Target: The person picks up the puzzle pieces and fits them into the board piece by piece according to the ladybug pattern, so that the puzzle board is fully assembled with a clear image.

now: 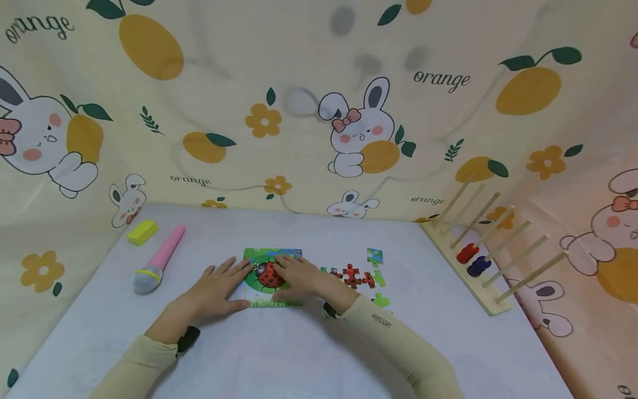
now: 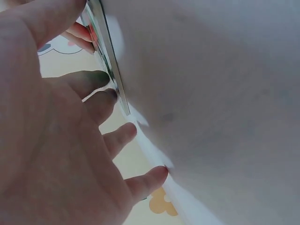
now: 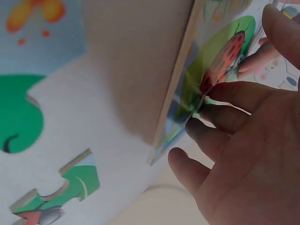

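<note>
Head view: ladybug board (image 1: 269, 277) lies on the white table (image 1: 299, 354), loose puzzle pieces (image 1: 351, 275) to its right. Left hand (image 1: 213, 289) and right hand (image 1: 303, 276) lie flattish, fingers spread, touching opposite sides, gripping nothing. Judgement: light, even fingertip pressure steadies it best; avoid brushing the pieces.

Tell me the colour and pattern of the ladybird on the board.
The ladybird is red with black spots, clearest in the right wrist view.

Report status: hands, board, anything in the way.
Left hand at left edge of ladybug board, right hand over its right side. Board flat, picture up. Loose puzzle pieces apart, to its right; nothing seen blocking.
</note>
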### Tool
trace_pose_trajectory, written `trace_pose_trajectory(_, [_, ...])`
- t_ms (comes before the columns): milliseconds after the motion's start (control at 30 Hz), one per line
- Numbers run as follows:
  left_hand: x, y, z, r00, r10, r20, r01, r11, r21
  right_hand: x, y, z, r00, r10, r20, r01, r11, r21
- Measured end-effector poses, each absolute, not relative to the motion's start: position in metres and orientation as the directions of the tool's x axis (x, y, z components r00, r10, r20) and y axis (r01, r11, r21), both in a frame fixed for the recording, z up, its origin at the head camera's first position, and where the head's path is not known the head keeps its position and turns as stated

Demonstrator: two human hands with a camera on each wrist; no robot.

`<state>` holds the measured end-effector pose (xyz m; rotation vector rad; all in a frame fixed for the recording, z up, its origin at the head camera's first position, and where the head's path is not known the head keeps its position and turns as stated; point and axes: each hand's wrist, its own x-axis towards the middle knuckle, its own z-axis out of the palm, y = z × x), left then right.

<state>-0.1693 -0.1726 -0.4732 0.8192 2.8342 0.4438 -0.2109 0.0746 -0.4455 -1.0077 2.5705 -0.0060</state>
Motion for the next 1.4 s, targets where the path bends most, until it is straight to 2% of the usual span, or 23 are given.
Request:
trace_pose_trajectory(100, [-0.171, -0.173, -0.476, -0.836, 0.542, -0.083, 0.492, 0.809, 0.321, -0.212, 0.077, -0.450, -0.666, -0.664, -0.340, -0.650, 0.740, -0.172])
trace_pose_trajectory(333, [-0.173, -0.170, -0.476, -0.831, 0.548, -0.091, 0.496, 0.806, 0.324, -0.220, 0.103, -0.453, -0.658, -0.705, -0.266, -0.609, 0.706, -0.362])
trace_pose_trajectory(433, [-0.173, -0.170, -0.475, -0.833, 0.545, -0.092, 0.493, 0.808, 0.322, -0.225, 0.128, -0.447, -0.682, -0.706, -0.191, -0.590, 0.685, -0.427])
trace_pose_trajectory(533, [-0.173, -0.170, -0.474, -0.836, 0.541, -0.093, 0.489, 0.811, 0.322, -0.231, 0.161, -0.443, -0.746, -0.651, -0.137, -0.528, 0.705, -0.473])
trace_pose_trajectory(700, [-0.173, -0.171, -0.474, -0.840, 0.536, -0.086, 0.484, 0.810, 0.331, -0.241, 0.218, -0.441, -0.874, -0.469, -0.125, -0.367, 0.807, -0.462])
trace_pose_trajectory(867, [-0.174, -0.172, -0.477, -0.844, 0.528, -0.093, 0.471, 0.813, 0.343, -0.252, 0.266, -0.445, -0.938, -0.322, -0.129, -0.238, 0.868, -0.435])
trace_pose_trajectory(1167, [-0.170, -0.174, -0.475, -0.855, 0.512, -0.085, 0.453, 0.817, 0.357, -0.262, 0.296, -0.456, -0.944, -0.318, -0.089, -0.212, 0.790, -0.575])
trace_pose_trajectory(1400, [-0.171, -0.173, -0.476, -0.855, 0.511, -0.083, 0.454, 0.817, 0.355, -0.266, 0.292, -0.458, -0.958, -0.264, -0.114, -0.153, 0.805, -0.573])
